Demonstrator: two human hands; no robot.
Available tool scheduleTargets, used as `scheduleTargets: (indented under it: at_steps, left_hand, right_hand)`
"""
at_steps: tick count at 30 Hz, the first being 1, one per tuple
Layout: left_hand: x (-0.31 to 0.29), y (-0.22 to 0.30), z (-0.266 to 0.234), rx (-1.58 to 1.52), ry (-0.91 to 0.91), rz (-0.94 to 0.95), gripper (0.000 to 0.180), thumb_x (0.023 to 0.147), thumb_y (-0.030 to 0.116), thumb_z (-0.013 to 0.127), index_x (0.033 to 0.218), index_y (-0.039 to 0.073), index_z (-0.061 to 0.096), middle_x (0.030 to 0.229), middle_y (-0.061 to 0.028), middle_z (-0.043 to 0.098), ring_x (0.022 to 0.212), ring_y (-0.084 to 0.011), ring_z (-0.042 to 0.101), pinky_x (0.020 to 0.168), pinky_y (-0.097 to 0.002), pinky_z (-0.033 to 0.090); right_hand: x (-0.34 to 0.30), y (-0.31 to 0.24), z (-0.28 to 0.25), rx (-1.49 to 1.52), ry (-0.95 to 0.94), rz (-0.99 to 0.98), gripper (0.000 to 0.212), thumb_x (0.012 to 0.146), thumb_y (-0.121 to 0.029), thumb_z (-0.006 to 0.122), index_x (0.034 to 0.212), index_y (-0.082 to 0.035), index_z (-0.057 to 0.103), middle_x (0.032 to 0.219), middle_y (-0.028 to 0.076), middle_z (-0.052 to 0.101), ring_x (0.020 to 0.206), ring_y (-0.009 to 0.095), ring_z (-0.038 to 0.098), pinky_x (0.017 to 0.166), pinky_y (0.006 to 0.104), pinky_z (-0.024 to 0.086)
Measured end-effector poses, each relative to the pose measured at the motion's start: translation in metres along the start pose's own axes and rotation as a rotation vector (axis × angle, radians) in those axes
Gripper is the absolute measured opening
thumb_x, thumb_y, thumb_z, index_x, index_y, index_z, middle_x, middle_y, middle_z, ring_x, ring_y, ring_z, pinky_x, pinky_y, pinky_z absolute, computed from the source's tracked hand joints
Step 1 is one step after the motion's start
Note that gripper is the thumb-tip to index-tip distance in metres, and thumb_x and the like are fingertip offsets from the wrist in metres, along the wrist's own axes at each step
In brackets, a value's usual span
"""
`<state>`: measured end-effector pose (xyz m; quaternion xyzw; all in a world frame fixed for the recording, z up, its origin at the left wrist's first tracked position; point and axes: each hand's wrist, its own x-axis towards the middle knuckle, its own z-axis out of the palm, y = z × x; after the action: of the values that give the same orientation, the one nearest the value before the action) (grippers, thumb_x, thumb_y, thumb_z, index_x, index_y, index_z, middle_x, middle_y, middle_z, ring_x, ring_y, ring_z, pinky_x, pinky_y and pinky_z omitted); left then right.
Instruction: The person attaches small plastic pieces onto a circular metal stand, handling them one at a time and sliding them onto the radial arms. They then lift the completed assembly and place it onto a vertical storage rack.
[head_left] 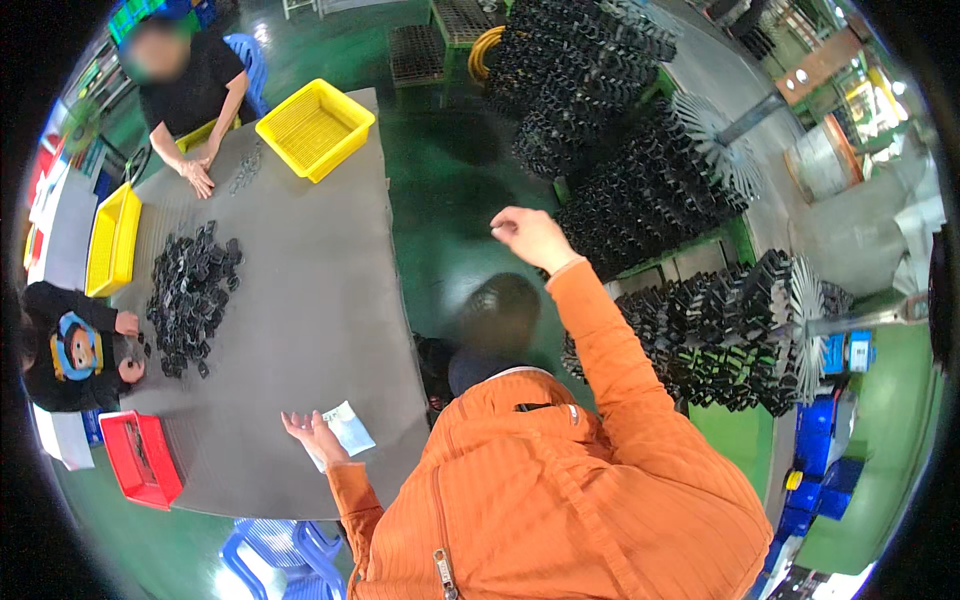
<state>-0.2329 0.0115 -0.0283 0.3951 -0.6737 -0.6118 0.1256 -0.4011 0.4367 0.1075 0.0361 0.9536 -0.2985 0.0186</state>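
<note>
My left hand (314,438) is low over the near part of the grey table (310,290), fingers apart and palm partly turned up. A pale blue and white sheet or packet (348,432) is right beside it; I cannot tell whether the hand touches it. Held out to the right, my right hand (534,238) is above the floor, close to racks of black parts (650,190). Its thumb and fingertips are pinched together, and anything between them is too small to see. Both sleeves are orange.
A pile of small black parts (195,300) lies on the table's left side. Yellow baskets (315,130) and a red basket (140,460) sit along its edges. Two people work across it, one with a hand (198,178) by small clear pieces (245,172). Blue chairs (285,555) stand nearby.
</note>
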Motion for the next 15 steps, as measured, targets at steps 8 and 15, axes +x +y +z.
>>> scheduleTargets:
  at_steps: [8,15]
  left_hand:
    - [-0.022,0.036,0.042,-0.055,-0.210,0.005,0.068,0.087,0.000,0.048,0.144,0.020,0.018,0.141,-0.0132,0.030,0.118,-0.0261,0.044,0.093,-0.0380,0.042]
    - [-0.020,0.061,0.066,0.007,-0.282,0.064,0.062,0.091,0.009,0.046,0.145,0.015,0.015,0.142,-0.0115,0.030,0.121,-0.0260,0.043,0.099,-0.0438,0.038]
  right_hand:
    - [-0.043,0.035,-0.089,0.195,0.572,0.112,0.015,0.082,-0.019,0.061,0.091,-0.008,0.068,0.077,0.011,0.067,0.072,0.025,0.066,0.066,0.0335,0.050]
    - [-0.030,0.021,-0.163,0.379,0.972,-0.045,0.018,0.083,-0.015,0.060,0.093,-0.003,0.068,0.079,0.010,0.069,0.072,0.016,0.067,0.067,0.0270,0.050]
